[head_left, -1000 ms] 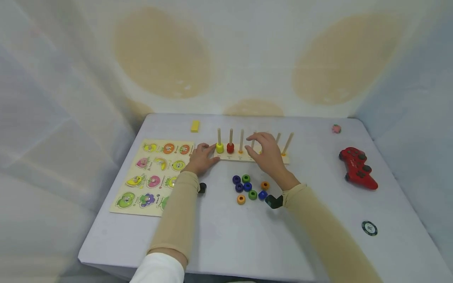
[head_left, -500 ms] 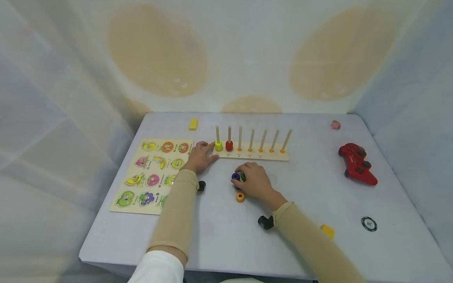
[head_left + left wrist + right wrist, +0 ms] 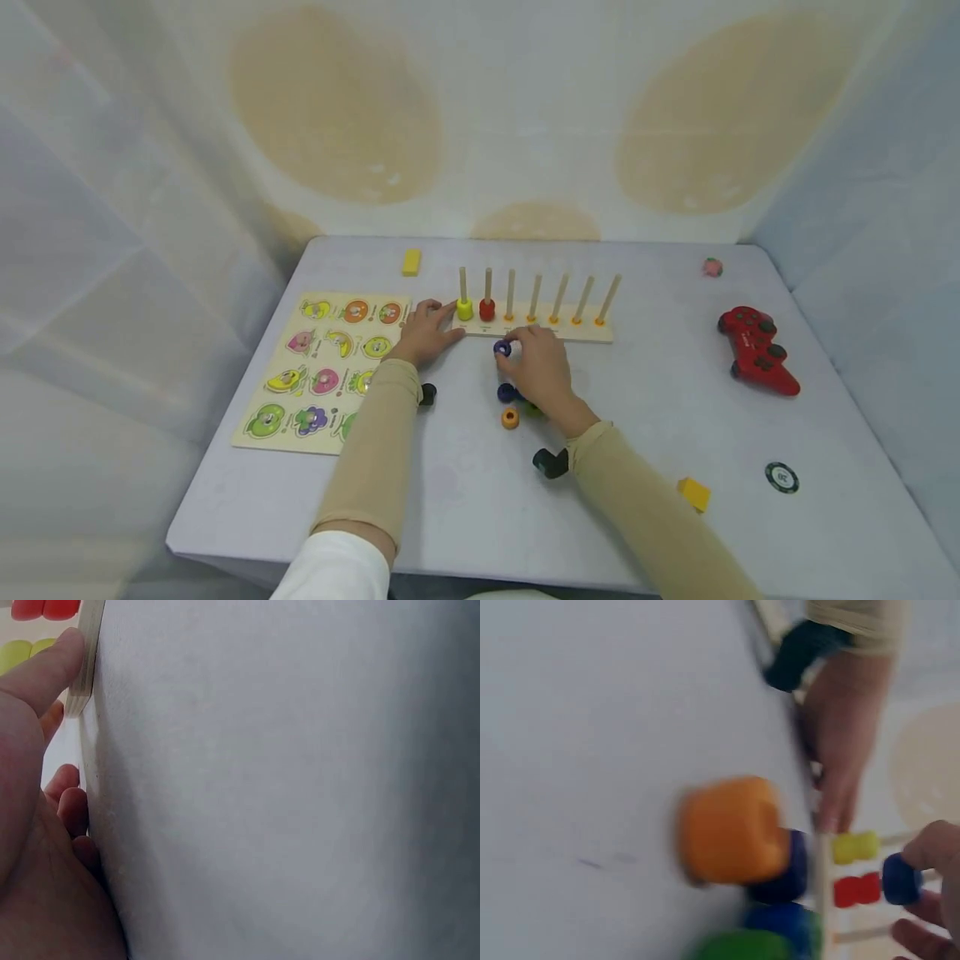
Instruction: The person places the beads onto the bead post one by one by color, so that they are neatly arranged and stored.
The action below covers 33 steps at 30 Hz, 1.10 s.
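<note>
My left hand (image 3: 423, 333) lies at the left end of a wooden peg board (image 3: 592, 335), its thumb against the front edge in the left wrist view. Yellow beads (image 3: 465, 310) are on the first peg and red beads (image 3: 487, 310) on the second; the other pegs bear none. Between thumb and index finger, my right hand (image 3: 542, 367) pinches a purple bead (image 3: 502, 348) just in front of the board. Below that hand lie loose beads: a purple bead (image 3: 506, 392), an orange bead (image 3: 510, 418) and a partly covered green bead (image 3: 532, 410). Blue shows behind the orange one in the right wrist view.
A fruit puzzle board (image 3: 330, 425) lies left, partly under the left sleeve. One yellow block (image 3: 411, 262) is at the back, another yellow block (image 3: 694, 494) beside the right sleeve. At right are a red game controller (image 3: 757, 352), a poker chip (image 3: 782, 477) and a small pink object (image 3: 712, 267).
My right hand came down from over the pegs to the loose beads, took hold of a purple bead and carried it forward toward the board. My left hand stayed at the board's end.
</note>
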Each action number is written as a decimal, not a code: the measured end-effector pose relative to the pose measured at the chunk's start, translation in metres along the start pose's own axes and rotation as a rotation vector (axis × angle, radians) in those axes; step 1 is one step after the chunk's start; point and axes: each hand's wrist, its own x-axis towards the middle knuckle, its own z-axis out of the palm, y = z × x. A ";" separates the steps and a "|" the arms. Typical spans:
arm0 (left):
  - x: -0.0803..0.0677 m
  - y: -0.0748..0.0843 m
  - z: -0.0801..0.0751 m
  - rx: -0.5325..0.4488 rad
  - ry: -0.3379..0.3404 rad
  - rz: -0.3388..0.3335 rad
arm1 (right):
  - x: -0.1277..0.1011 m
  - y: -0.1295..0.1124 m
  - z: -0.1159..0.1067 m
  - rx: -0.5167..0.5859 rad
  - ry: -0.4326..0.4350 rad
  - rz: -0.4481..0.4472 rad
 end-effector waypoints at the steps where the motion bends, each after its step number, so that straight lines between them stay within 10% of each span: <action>1: 0.000 0.000 0.000 -0.002 -0.003 -0.003 | 0.005 0.000 -0.007 0.039 0.038 -0.001; 9: -0.002 -0.003 -0.002 -0.021 -0.009 0.009 | 0.060 -0.007 -0.063 0.132 0.225 -0.075; 19: -0.003 0.001 0.000 -0.021 0.006 0.010 | 0.087 -0.023 -0.084 -0.112 0.026 -0.007; 33: 0.004 0.006 0.002 -0.035 0.001 0.010 | 0.087 -0.012 -0.090 -0.053 0.014 0.002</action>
